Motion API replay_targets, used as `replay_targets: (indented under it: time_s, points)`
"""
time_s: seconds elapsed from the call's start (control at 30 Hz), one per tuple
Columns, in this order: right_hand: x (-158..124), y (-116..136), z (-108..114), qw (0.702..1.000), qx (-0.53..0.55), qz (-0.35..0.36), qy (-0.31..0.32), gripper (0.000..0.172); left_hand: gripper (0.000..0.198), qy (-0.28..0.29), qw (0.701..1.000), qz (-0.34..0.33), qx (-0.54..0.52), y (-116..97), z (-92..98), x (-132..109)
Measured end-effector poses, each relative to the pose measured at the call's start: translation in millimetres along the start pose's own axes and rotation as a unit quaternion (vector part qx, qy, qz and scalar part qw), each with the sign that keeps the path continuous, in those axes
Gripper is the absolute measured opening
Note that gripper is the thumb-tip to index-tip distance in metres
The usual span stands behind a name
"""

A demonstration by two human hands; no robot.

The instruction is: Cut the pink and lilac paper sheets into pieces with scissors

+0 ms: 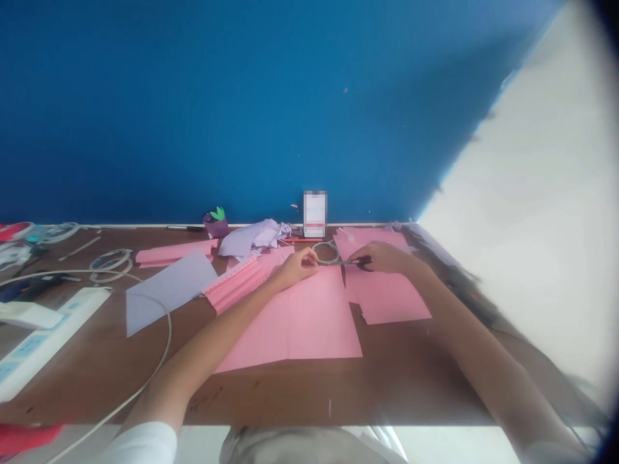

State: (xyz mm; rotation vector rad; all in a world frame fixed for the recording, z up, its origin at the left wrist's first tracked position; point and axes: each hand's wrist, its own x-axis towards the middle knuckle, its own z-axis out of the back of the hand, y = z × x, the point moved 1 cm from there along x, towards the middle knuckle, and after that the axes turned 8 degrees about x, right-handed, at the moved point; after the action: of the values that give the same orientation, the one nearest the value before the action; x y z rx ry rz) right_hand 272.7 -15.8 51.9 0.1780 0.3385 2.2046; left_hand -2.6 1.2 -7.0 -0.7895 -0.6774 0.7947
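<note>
Hands: we count 2, one left hand (pixel 294 269), one right hand (pixel 383 256)
Scissors (pixel 345 263): we count 1 pair
Power strips (pixel 48 341): we count 1
Lilac paper sheets (pixel 167 290): we count 1 lying flat

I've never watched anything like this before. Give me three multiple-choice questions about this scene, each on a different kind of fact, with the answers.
1. What is the right hand holding?
A) scissors
B) a roll of tape
C) a cup

2. What colour is the large sheet beneath the left hand?
A) green
B) pink
C) white

3. Where is the white power strip?
A) under the left hand
B) on top of the large sheet
C) on the left part of the wooden table

Answers:
1. A, because the black scissor handles sit in the right hand's grip.
2. B, because the sheet shows pink around the left hand.
3. C, because the strip lies on the table at the far left, beyond the left arm and apart from the sheet.
</note>
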Motion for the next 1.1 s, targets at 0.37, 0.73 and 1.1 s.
replay_targets:
  time_s: [0.37,0.73,1.1]
  points:
    - [1.5,7.9,-2.7,1.000,-0.003,-0.007,0.005,0.039,0.025,-0.001,1.000,0.001,0.004,2.7,-1.3,0.8]
    - [1.6,12.8,-1.8,1.000,0.009,-0.005,0.011,0.040,0.026,-0.002,1.000,0.003,0.015,-2.1,0.0,-1.3]
    - [4.5,17.9,-1.2,1.000,0.011,-0.012,0.013,0.042,0.025,0.004,1.000,-0.002,0.017,-4.7,1.5,-1.3]
